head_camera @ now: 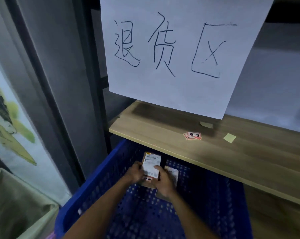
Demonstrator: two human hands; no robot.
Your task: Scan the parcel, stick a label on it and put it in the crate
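Note:
A small brown parcel (150, 163) with a white shipping label and a red-and-white sticker near its lower edge is held low inside the blue perforated crate (97, 180). My left hand (136, 173) grips its left side. My right hand (163, 181) grips its right side, thumb on the label. A second parcel (172, 172) with a white label lies in the crate just right of my right hand, partly hidden by it. A small stack of red-and-white labels (192, 135) lies on the wooden shelf (232, 161) above the crate.
The shelf overhangs the crate's far side. A large white paper sign (176, 54) with handwriting hangs above it. Yellow sticky notes (229, 137) lie on the shelf. A dark post (47, 83) stands at left, with a green-lined bin (16, 204) at lower left.

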